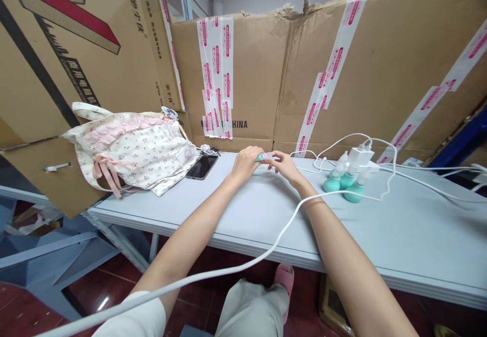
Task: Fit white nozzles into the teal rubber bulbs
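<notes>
My left hand [246, 163] is wrapped round the green end of a small bulb syringe [266, 156], a little above the table, so most of its bulb is hidden. The fingers of my right hand [284, 166] pinch its clear tip from the other side. To the right of my hands, several similar bulb syringes [354, 192] with green bulbs and clear tips stand close together on the table.
On the grey table [262, 215], a white charger plug [360, 157] stands behind the syringes. A white cable [243, 267] crosses in front of my arms. A phone [203, 167] and a floral bag [137, 146] lie left; cardboard [254, 73] walls the back.
</notes>
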Action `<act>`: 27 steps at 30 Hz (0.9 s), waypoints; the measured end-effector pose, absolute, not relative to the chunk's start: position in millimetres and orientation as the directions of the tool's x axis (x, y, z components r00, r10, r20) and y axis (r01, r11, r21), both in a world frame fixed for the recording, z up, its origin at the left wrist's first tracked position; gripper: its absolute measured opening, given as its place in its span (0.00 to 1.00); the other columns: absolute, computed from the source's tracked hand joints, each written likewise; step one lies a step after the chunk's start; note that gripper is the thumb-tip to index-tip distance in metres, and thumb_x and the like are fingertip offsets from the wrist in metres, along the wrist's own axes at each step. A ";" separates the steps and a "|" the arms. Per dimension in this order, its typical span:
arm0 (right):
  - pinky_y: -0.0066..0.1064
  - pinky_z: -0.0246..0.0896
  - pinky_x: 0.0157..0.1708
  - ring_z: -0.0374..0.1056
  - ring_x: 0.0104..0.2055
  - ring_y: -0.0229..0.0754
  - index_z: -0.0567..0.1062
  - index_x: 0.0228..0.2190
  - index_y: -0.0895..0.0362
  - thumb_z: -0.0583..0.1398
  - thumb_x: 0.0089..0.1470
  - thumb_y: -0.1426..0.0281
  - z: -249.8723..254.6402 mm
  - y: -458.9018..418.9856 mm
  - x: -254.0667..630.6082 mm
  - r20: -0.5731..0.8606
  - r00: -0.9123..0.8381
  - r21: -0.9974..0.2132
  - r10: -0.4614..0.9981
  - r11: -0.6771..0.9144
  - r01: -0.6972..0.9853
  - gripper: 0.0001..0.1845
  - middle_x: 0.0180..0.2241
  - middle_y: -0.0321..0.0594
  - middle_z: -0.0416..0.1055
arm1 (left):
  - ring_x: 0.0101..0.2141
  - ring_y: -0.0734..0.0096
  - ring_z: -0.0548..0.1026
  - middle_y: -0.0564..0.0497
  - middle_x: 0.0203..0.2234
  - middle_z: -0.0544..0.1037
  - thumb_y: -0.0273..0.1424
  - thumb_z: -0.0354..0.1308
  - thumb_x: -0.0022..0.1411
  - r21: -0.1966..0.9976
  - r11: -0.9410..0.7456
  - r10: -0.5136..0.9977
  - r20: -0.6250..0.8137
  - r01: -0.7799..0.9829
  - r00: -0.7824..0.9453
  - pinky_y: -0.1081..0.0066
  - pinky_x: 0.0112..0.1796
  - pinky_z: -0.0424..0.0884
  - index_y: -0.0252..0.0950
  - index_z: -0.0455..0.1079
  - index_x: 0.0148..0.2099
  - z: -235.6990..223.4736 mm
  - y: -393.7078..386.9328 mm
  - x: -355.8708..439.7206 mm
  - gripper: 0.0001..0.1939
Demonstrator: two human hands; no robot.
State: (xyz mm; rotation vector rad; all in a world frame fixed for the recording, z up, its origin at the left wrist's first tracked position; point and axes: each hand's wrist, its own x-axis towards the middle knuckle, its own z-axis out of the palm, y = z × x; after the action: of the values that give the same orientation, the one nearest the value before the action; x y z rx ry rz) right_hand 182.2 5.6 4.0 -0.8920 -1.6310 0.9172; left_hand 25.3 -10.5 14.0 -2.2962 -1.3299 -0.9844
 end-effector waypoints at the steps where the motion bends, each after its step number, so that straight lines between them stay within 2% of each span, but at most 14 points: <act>1: 0.23 0.52 0.16 0.65 0.21 0.34 0.73 0.25 0.58 0.67 0.35 0.57 4.6 5.9 183.2 0.404 -0.202 -0.897 0.892 0.429 0.103 0.18 0.25 0.37 0.71 | 0.38 0.66 0.71 0.49 0.34 0.75 0.37 0.54 0.61 0.077 -0.522 0.641 0.692 0.849 0.331 0.70 0.37 0.63 0.37 0.69 0.38 14.9 -11.0 26.5 0.09; 8: 0.23 0.50 0.15 0.63 0.20 0.32 0.73 0.23 0.58 0.67 0.33 0.52 10.4 8.1 186.0 0.350 -0.181 -0.933 0.919 0.358 0.012 0.22 0.22 0.36 0.68 | 0.41 0.66 0.72 0.50 0.39 0.77 0.35 0.56 0.59 0.208 -0.582 0.647 0.704 0.786 0.293 0.71 0.40 0.64 0.39 0.70 0.43 16.8 -13.6 31.0 0.10; 14: 0.22 0.48 0.16 0.61 0.20 0.30 0.73 0.23 0.58 0.67 0.34 0.50 13.7 3.3 184.2 0.359 -0.183 -0.933 0.915 0.353 -0.067 0.24 0.24 0.36 0.69 | 0.39 0.67 0.74 0.50 0.36 0.78 0.39 0.56 0.59 0.378 -0.588 0.656 0.741 0.715 0.148 0.72 0.39 0.65 0.37 0.72 0.38 20.2 -10.8 30.9 0.11; 22: 0.21 0.55 0.17 0.70 0.23 0.35 0.72 0.26 0.58 0.66 0.36 0.50 18.6 1.1 185.6 0.320 -0.226 -0.947 0.920 0.317 -0.052 0.25 0.29 0.41 0.73 | 0.38 0.68 0.73 0.51 0.36 0.78 0.38 0.56 0.59 0.396 -0.588 0.650 0.750 0.706 0.120 0.72 0.38 0.64 0.38 0.73 0.39 23.0 -14.5 30.4 0.11; 27: 0.23 0.61 0.20 0.72 0.24 0.37 0.73 0.36 0.57 0.69 0.36 0.55 17.4 5.0 190.9 0.327 -0.255 -0.944 0.910 0.328 -0.042 0.27 0.31 0.40 0.76 | 0.39 0.66 0.73 0.50 0.35 0.78 0.39 0.58 0.57 0.364 -0.593 0.638 0.756 0.718 0.144 0.71 0.39 0.65 0.36 0.74 0.36 23.6 -7.5 25.8 0.11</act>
State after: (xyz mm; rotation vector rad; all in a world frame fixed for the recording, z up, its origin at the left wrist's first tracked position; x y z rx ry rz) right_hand 190.9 5.0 17.4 -0.8195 -1.5383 1.1326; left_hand 25.8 -7.5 23.6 -2.3110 -1.3745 -1.4564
